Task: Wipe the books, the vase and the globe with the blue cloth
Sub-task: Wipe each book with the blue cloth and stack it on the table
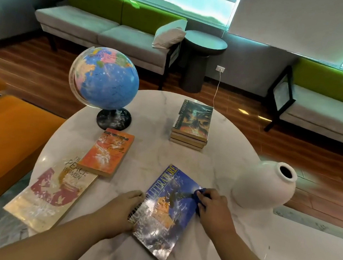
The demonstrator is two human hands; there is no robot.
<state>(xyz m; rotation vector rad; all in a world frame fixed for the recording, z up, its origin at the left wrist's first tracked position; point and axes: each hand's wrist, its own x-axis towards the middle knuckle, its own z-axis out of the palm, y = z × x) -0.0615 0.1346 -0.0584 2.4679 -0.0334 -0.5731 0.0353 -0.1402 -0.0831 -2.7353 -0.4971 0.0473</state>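
While the small blue cloth (198, 193) sits bunched on the right edge of the glossy blue paperback book (165, 214), it reads as a soft, light wad. It will likely fold and slide under pressure, so it handles best gathered into a pad under the fingers rather than pinched by a corner. The right hand (212, 204) does just that: its grip is clamped on the cloth, fingers curled over it and pressing it to the cover. The paperback looks thin, bendable and slick, with pale streaks across it; I judge it would skate on polished stone if wiped unheld. The left hand (121, 209) lies flat against the book's spine side, fingers straight, its grip apart and holding nothing — a brace, not a hold.

Book and cloth sit at the near side of the round white marble surface (154, 159). Near the right hand stands a white ceramic vase (263, 187) with a narrow mouth — probably heavy and breakable. To the left lie an orange paperback (107, 152) and a cream softcover (50, 194), touching at a corner. Farther back stand a blue globe on a black base (105, 77) and a stack of paperbacks (193, 123).
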